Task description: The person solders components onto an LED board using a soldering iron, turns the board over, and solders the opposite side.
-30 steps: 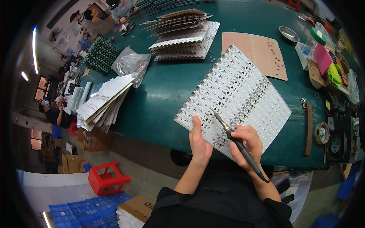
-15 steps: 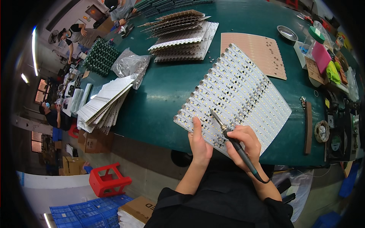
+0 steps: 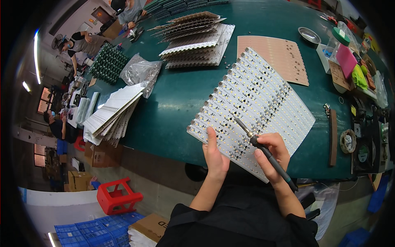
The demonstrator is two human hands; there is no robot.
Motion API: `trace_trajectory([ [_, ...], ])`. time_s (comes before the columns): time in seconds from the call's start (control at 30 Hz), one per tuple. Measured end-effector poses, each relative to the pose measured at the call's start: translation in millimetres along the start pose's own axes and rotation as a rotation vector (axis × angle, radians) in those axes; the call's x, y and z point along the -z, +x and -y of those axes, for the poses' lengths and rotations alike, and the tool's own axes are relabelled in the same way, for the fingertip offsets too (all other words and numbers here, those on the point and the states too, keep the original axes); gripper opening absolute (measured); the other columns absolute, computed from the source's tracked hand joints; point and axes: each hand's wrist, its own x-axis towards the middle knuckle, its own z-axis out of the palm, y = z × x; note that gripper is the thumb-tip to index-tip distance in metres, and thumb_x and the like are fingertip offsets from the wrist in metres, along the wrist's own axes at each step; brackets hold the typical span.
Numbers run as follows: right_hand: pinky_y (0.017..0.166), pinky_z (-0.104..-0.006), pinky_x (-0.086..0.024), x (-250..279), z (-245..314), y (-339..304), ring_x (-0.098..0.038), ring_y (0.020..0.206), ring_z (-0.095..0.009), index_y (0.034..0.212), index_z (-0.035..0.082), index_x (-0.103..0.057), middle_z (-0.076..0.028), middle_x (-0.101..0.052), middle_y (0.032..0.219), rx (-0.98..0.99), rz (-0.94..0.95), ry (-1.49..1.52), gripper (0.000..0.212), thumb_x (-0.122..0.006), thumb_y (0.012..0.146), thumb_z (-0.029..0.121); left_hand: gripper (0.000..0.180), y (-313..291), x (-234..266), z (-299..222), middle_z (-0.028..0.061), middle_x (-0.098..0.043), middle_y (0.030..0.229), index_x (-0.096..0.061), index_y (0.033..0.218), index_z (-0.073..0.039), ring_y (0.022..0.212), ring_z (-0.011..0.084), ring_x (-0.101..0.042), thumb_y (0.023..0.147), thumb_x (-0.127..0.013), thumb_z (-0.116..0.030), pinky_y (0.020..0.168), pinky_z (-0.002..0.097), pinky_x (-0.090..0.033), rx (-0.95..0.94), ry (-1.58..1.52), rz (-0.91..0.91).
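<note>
My left hand [image 3: 214, 154] grips the lower left edge of a white LED circuit board panel [image 3: 284, 119], thumb on top and the other fingers hidden beneath. The panel is tilted over the near side of the table, its rows dotted with small yellowish LEDs and dark components. In my right hand [image 3: 275, 154] is a black-handled soldering iron [image 3: 269, 157], held like a pen. Its metal tip points up and left, over the middle of the panel; whether it touches the board I cannot tell.
Stacked panels [image 3: 197, 45] stand at the back, and more white panels [image 3: 113, 109] lean at the left beside a clear plastic bag [image 3: 142, 74]. Behind my panel lies a pinkish board [image 3: 271, 49]. A metal dish [image 3: 309, 35] and a brown bar [image 3: 333, 138] are on the right.
My right hand has moved right and slightly down, drawing the soldering iron's tip a short way across the panel. My left hand and the panel have barely shifted.
</note>
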Motion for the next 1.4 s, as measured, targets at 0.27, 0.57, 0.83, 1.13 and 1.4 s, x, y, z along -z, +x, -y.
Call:
trace_trajectory([
  [0.27,0.069,-0.0269,-0.043,2.6,-0.2,6.6,-0.055,0.079,-0.016,0.106,0.0,-0.063,-0.012,-0.061,0.094,0.095,0.007,-0.079,0.027,-0.068,0.079,-0.001,0.053,-0.1,-2.0,-1.8,0.0139,-0.048,0.142,-0.036,0.143,0.001,0.128,0.0253,-0.05,0.105,-0.043,-0.035,0.108,0.0425,-0.04,0.008,-0.049,0.026],
  [0.57,0.069,-0.0289,-0.046,3.1,2.1,8.9,-0.056,0.074,-0.019,0.102,0.0,-0.065,-0.014,-0.062,0.091,0.177,0.02,-0.145,0.027,-0.071,0.076,0.0,0.056,3.8,9.4,-7.7,0.0122,-0.044,0.146,-0.033,0.147,-0.002,0.133,0.0282,-0.044,0.104,-0.041,-0.036,0.112,0.0446,-0.033,0.075,-0.173,0.253],
  [0.83,0.07,-0.0313,-0.048,-0.4,4.5,8.8,-0.058,0.074,-0.022,0.101,0.001,-0.066,-0.015,-0.061,0.088,0.233,0.029,-0.236,0.028,-0.072,0.074,0.0,0.056,3.1,13.5,-7.9,0.0128,-0.044,0.146,-0.032,0.147,-0.002,0.134,0.0291,-0.044,0.104,-0.04,-0.037,0.112,0.0456,-0.033,0.079,-0.249,0.369],
  [1.13,0.067,-0.0304,-0.049,-2.9,11.5,11.7,-0.06,0.076,-0.023,0.102,0.001,-0.067,-0.013,-0.062,0.088,0.246,0.032,-0.29,0.029,-0.072,0.074,-0.002,0.056,1.8,13.7,-8.0,0.0131,-0.045,0.146,-0.035,0.146,-0.002,0.132,0.0299,-0.045,0.102,-0.043,-0.036,0.112,0.0468,-0.033,0.07,-0.241,0.337],
  [1.4,0.078,-0.0306,-0.047,4.1,6.6,6.0,-0.06,0.087,-0.022,0.104,0.0,-0.065,-0.015,-0.061,0.096,0.131,0.038,-0.051,0.029,-0.069,0.076,-0.004,0.057,4.8,15.8,-5.5,0.0124,-0.044,0.147,-0.033,0.147,-0.003,0.134,0.0296,-0.044,0.102,-0.044,-0.036,0.112,0.0463,-0.032,0.089,-0.345,0.374],
])
